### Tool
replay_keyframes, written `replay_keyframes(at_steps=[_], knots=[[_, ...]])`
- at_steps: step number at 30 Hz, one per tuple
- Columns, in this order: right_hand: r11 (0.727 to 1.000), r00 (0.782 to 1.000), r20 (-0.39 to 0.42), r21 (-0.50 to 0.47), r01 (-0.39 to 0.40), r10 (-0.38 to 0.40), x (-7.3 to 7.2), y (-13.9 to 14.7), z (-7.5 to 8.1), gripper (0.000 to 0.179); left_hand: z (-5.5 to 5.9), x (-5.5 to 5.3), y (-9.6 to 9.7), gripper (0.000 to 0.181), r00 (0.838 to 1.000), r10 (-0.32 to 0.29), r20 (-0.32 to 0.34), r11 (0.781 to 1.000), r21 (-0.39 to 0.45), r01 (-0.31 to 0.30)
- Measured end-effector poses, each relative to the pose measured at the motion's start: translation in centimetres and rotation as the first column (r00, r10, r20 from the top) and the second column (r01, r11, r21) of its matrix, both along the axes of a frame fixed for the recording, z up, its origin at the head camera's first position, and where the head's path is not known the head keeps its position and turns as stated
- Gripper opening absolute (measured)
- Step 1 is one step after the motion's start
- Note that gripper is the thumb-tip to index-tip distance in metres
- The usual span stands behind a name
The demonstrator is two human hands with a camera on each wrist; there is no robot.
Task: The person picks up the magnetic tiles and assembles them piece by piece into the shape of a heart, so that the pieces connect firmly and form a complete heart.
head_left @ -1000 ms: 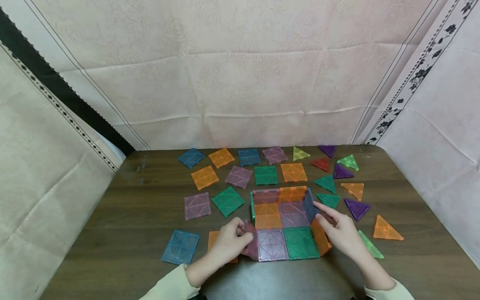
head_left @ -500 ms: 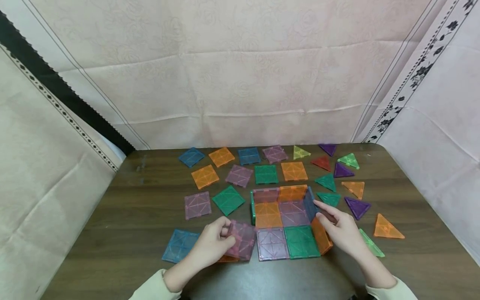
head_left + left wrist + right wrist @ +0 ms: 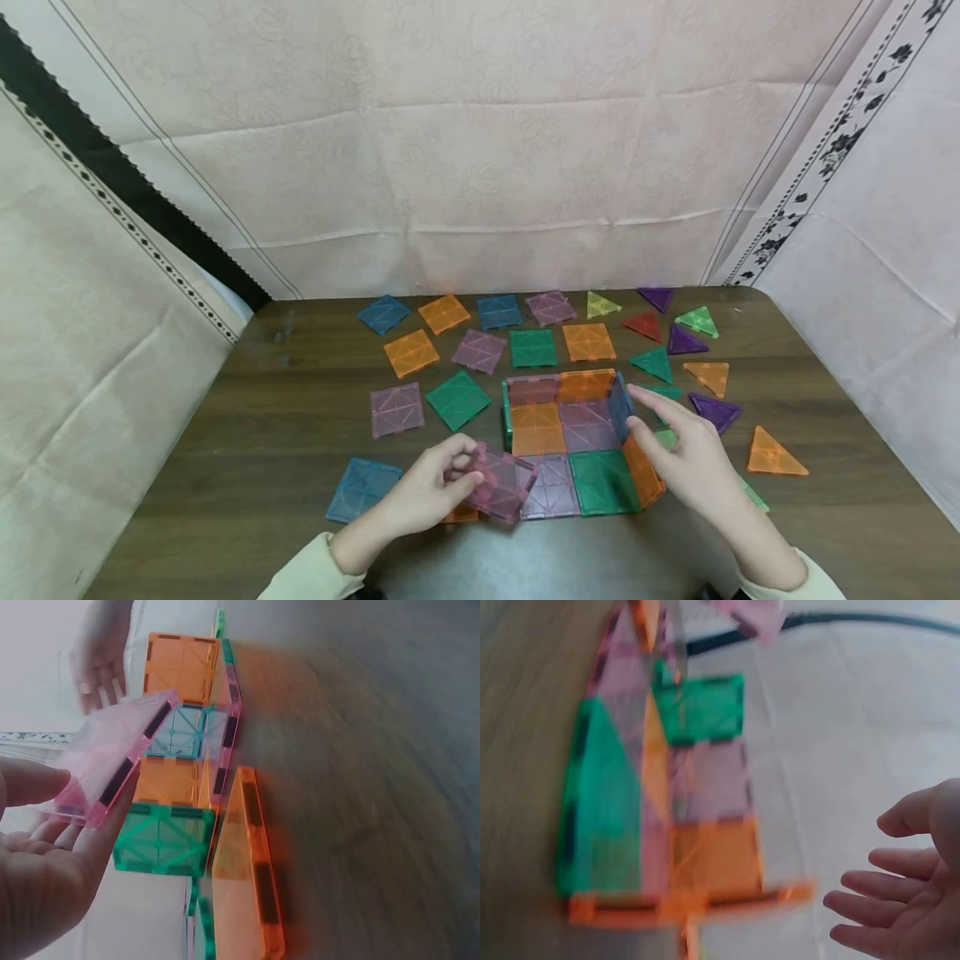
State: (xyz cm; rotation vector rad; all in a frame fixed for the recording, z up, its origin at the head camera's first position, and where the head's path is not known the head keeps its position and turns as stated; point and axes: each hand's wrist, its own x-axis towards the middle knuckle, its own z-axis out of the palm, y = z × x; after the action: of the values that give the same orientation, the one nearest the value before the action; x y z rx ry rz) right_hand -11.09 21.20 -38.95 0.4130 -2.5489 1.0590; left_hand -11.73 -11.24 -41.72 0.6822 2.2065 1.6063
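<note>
My left hand (image 3: 431, 492) pinches a see-through pink magnetic tile (image 3: 501, 483) between thumb and fingers. Held tilted, the tile overlaps the left edge of a pale purple floor tile (image 3: 555, 492) in the head view. Dark magnet strips show along its edge (image 3: 124, 776) in the left wrist view. The box-like tile build has a green floor tile (image 3: 603, 483), a blue right wall tile (image 3: 622, 408), an orange wall tile (image 3: 643, 477) and a green left wall tile (image 3: 507, 417). Beside the right wall is my right hand (image 3: 693, 454), its fingers (image 3: 877, 892) spread and holding nothing.
Loose square tiles, such as a green one (image 3: 457, 401) and a blue one (image 3: 363, 490), lie behind and left of the build. An orange tile (image 3: 461, 514) is partly hidden under my left hand. Several triangles, including an orange one (image 3: 776, 454), lie on the right.
My left hand drew the pink tile leftward from the build's front left side, then brought it slightly back right, tilted. My right hand has come off the blue wall tile.
</note>
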Motion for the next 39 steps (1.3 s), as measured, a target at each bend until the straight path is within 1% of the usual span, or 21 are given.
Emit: replay_keyframes(at_steps=[3,5,7,10,12,14,16,19,20,22,24,25,26,28,29,30,31,33,35,37,39], knots=[[0.997,0.997,-0.009,-0.018,-0.073,0.073,0.7,-1.5,0.3,0.036,0.0,-0.1,0.7,0.02,1.0,-0.017,-0.02,1.0,0.002,0.017],[0.99,0.99,0.029,-0.053,-0.134,0.136,1.3,-2.6,0.1,0.034,-0.1,-0.1,1.1,0.018,0.999,-0.034,-0.04,0.999,0.003,0.034],[0.976,0.975,0.088,-0.088,-0.199,0.206,1.7,-3.7,-0.3,0.034,-0.2,-0.2,1.4,0.016,0.997,-0.055,-0.06,0.998,0.015,0.056],[0.947,0.93,0.206,-0.166,-0.275,0.306,2.1,-5.0,-1.1,0.037,-0.4,-0.3,1.9,0.014,0.994,-0.081,-0.075,0.996,0.036,0.084],[0.924,0.888,0.275,-0.217,-0.315,0.368,2.3,-5.5,-1.6,0.041,-0.5,-0.3,2.1,0.014,0.993,-0.091,-0.077,0.994,0.046,0.094],[0.909,0.863,0.304,-0.239,-0.341,0.404,2.4,-5.9,-2.0,0.039,-0.5,-0.3,2.2,0.014,0.993,-0.094,-0.069,0.994,0.049,0.098],[0.895,0.855,0.286,-0.249,-0.369,0.432,2.4,-6.3,-2.4,0.034,-0.6,-0.2,2.3,0.014,0.994,-0.091,-0.057,0.995,0.046,0.093],[0.888,0.867,0.223,-0.233,-0.397,0.446,2.4,-6.6,-2.8,0.026,-0.7,0.0,2.3,0.015,0.997,-0.064,-0.04,0.997,0.041,0.066],[0.888,0.872,0.203,-0.224,-0.401,0.445,2.4,-6.7,-2.9,0.024,-0.7,0.1,2.3,0.016,0.999,-0.041,-0.034,0.998,0.039,0.043],[0.896,0.883,0.186,-0.208,-0.393,0.431,2.4,-6.9,-3.1,0.022,-0.9,0.3,2.3,0.019,0.998,0.022,-0.061,0.999,0.035,-0.02],[0.903,0.89,0.182,-0.195,-0.384,0.418,2.5,-7.0,-3.2,0.021,-1.0,0.5,2.3,0.021,0.981,0.106,-0.162,0.994,0.017,-0.104],[0.907,0.895,0.181,-0.188,-0.377,0.409,2.5,-7.1,-3.3,0.02,-1.1,0.6,2.3,0.022,0.962,0.145,-0.23,0.989,0.01,-0.146],[0.912,0.899,0.179,-0.18,-0.369,0.399,2.5,-7.1,-3.3,0.019,-1.1,0.7,2.3,0.024,0.937,0.18,-0.3,0.982,0.001,-0.188],[0.919,0.905,0.182,-0.171,-0.355,0.384,2.5,-7.2,-3.5,0.015,-1.2,1.0,2.4,0.024,0.872,0.233,-0.431,0.965,-0.005,-0.261],[0.922,0.908,0.184,-0.167,-0.349,0.377,2.5,-7.3,-3.5,0.014,-1.1,1.1,2.4,0.023,0.845,0.256,-0.469,0.957,-0.004,-0.291],[0.926,0.912,0.182,-0.162,-0.342,0.368,2.5,-7.3,-3.6,0.013,-1.1,1.2,2.5,0.02,0.842,0.269,-0.468,0.954,0.007,-0.3],[0.927,0.913,0.184,-0.164,-0.337,0.364,2.5,-7.4,-3.6,0.012,-1.0,1.4,2.6,0.016,0.852,0.279,-0.442,0.953,0.015,-0.304],[0.928,0.915,0.181,-0.169,-0.333,0.362,2.4,-7.7,-3.7,0.012,-0.8,1.7,2.9,0.012,0.888,0.299,-0.35,0.95,0.018,-0.312],[0.929,0.915,0.19,-0.177,-0.325,0.356,2.4,-8.0,-3.7,0.012,-0.7,2.0,3.2,0.017,0.92,0.311,-0.24,0.949,0.015,-0.316],[0.931,0.915,0.196,-0.18,-0.319,0.351,2.4,-8.3,-3.9,0.013,-0.7,2.3,3.5,0.027,0.939,0.305,-0.158,0.951,-0.002,-0.31],[0.933,0.915,0.209,-0.179,-0.312,0.346,2.4,-8.7,-3.9,0.012,-0.7,2.7,3.6,0.035,0.951,0.289,-0.111,0.956,-0.013,-0.292]])
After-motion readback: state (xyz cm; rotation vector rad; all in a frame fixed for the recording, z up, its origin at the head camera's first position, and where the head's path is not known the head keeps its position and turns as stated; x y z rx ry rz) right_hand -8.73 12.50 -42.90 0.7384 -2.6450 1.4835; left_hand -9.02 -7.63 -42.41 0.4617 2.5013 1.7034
